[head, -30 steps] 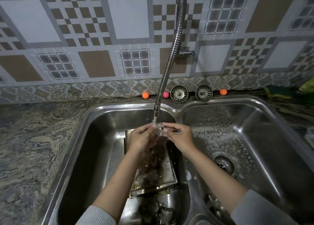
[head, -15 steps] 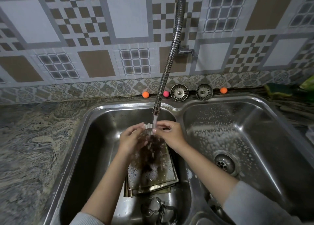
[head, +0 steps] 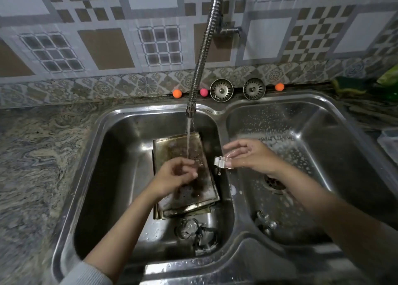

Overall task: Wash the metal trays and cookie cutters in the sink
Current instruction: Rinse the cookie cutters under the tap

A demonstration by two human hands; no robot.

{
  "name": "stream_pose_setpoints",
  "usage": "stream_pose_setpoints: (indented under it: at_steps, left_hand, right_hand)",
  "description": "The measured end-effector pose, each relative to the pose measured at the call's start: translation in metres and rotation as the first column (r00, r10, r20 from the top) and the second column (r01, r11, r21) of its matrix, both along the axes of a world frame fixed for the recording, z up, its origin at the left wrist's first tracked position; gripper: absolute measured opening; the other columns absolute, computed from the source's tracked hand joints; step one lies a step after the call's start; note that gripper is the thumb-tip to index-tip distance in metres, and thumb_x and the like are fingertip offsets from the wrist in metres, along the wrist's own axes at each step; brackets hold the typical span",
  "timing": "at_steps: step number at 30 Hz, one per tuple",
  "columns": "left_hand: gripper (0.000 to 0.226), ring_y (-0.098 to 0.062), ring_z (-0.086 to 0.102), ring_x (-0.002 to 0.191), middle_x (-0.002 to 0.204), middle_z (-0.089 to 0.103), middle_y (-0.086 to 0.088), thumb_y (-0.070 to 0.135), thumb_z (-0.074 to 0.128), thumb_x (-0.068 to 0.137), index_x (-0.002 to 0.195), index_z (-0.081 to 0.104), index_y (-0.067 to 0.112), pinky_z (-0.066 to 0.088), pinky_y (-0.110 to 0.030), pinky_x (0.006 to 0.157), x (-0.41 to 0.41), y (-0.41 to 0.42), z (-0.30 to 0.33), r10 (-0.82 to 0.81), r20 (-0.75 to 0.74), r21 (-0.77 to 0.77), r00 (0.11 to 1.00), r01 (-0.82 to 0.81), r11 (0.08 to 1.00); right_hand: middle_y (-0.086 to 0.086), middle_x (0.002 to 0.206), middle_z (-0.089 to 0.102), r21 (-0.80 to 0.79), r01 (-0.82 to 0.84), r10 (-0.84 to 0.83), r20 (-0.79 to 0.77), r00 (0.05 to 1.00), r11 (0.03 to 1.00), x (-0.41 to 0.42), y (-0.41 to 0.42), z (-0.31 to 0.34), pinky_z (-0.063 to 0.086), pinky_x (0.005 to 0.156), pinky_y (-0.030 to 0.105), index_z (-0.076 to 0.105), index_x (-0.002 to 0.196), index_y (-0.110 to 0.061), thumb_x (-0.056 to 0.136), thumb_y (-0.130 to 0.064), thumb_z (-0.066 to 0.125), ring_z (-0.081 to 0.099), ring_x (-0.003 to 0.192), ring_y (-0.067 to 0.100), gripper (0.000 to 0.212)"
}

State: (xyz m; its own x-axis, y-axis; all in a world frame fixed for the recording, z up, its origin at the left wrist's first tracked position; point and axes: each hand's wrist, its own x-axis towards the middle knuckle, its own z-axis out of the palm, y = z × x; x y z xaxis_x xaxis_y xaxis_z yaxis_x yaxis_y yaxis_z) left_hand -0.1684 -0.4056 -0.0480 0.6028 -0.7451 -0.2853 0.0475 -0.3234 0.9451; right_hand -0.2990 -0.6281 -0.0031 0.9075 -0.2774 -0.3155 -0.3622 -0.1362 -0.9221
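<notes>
No brand or writing is showing that I can read anywhere. The marbled table (head: 32, 166) is filling the left of the frame, and the double steel sink (head: 237, 237) is taking up the centre and right. The flexible tap (head: 204, 48) is coming down from the top centre and running water onto the stack of metal trays (head: 172, 147), which is lying flat in the left basin at mid-frame. More cookie cutters (head: 193, 231) are sitting in a dim heap in that basin just below the trays; another metal piece (head: 266, 222) is lying in the soapy right basin.

I am reaching my left hand (head: 174, 177) over the trays, just below the stream, fingers loosely curled and gripping nothing I can make out. My right hand (head: 249, 155) is hovering over the divider between the basins, right of centre, pinching a small cookie cutter (head: 220, 162) between thumb and fingertips, the other fingers extended.
</notes>
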Motion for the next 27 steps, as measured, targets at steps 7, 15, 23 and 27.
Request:
stream_pose_setpoints:
  at_steps: [7,15,23,27]
  left_hand:
    - [0.02,-0.002,0.065,0.085,0.092,0.07,0.011,0.02,0.075,0.078,0.098,0.072,0.023,0.051,-0.023,0.082,-0.03,0.039,-0.061,-0.604,0.06,0.496,0.795,0.501,0.709]
    - [0.03,-0.007,0.065,0.093,0.102,0.074,0.007,0.006,0.066,0.076,0.099,0.075,0.023,0.048,-0.021,0.083,-0.049,0.037,-0.084,-0.725,0.116,0.621,0.678,0.52,0.586]
    - [0.028,-0.007,0.065,0.088,0.094,0.075,0.007,0.003,0.066,0.071,0.089,0.077,0.021,0.049,-0.022,0.08,-0.054,0.033,-0.087,-0.697,0.208,0.656,0.686,0.431,0.62]
    - [0.015,0.006,0.064,0.077,0.077,0.072,0.016,0.006,0.071,0.074,0.083,0.077,0.017,0.05,-0.018,0.077,-0.05,0.03,-0.082,-0.608,0.245,0.596,0.755,0.377,0.708]
  right_hand:
    - [0.014,0.097,0.068,-0.099,0.093,-0.111,-0.204,0.973,0.991,-0.087,-0.036,-0.059,0.055,0.07,0.02,0.063,0.095,-0.015,0.063,0.005,0.083,0.066,0.081,0.018,0.043]
    - [-0.008,0.079,0.056,-0.315,-0.366,0.155,-0.534,0.831,0.876,-0.108,-0.029,-0.14,0.049,0.065,0.026,0.061,0.091,-0.023,0.048,-0.003,0.089,0.052,0.067,0.007,0.055]
    - [0.001,0.1,0.057,-0.298,-0.345,0.173,-0.479,0.861,0.89,-0.099,-0.035,-0.127,0.049,0.081,0.022,0.054,0.108,-0.024,0.057,-0.012,0.091,0.057,0.093,0.015,0.064]
    - [0.002,0.103,0.06,-0.306,-0.201,0.085,-0.355,0.931,0.931,-0.094,-0.033,-0.101,0.049,0.082,0.02,0.057,0.1,-0.031,0.063,-0.016,0.089,0.059,0.092,0.011,0.052]
